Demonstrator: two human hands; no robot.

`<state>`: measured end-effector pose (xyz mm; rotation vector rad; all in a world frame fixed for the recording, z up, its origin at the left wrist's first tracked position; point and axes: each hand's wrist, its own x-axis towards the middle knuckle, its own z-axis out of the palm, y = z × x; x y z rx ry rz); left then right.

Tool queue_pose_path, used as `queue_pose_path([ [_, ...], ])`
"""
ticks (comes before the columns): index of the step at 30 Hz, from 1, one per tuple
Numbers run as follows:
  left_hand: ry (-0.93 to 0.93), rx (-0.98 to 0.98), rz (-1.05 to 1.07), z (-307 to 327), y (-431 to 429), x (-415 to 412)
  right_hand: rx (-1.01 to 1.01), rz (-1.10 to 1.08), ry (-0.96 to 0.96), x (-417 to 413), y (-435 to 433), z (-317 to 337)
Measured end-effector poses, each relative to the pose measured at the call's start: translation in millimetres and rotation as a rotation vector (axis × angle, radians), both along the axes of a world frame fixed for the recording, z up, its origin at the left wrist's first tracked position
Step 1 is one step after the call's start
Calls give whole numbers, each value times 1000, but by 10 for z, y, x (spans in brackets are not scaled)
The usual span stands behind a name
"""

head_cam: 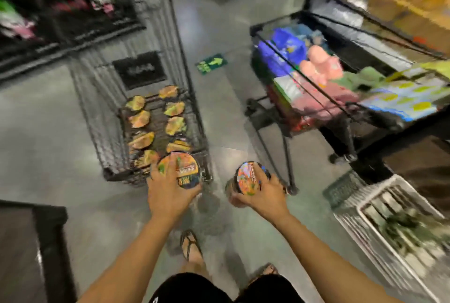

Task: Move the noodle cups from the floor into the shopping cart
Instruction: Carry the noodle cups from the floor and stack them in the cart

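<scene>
A: Head view. Progress so far?
B: Well along. Eight or so noodle cups [140,119] lying lids up in two rows inside the shopping cart [97,108]; two more in the hands; none made out on the blurred floor [48,120]
A: Grips and positions?
B: Left hand [168,190] gripping the left cup [187,171] from above, over the cart's near edge. Right hand [264,193] curled round the right cup [246,177], clear of the cart, to its right
A: Orientation?
B: Left cup: lid up, long axis near upright. Right cup: tipped, lid toward the camera, axis leaning

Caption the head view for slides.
Left hand grips one cup, right hand another, beside the cart holding cups.
</scene>
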<state>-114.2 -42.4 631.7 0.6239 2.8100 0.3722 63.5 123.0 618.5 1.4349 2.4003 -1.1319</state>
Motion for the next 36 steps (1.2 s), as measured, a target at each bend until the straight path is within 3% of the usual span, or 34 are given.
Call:
queue_pose_path([
  [7, 30, 138, 132, 159, -817, -1130, 34, 29, 171, -1406, -530, 354],
  [15, -28, 122, 93, 182, -1178, -2005, 94, 131, 72, -2339, -794, 434],
  [25, -92, 94, 11, 25, -517, -2967, 8, 125, -16, -3483, -192, 168],
  [36, -201, -61, 145, -681, 681, -4690, 31, 169, -115, -5533, 1071, -612],
])
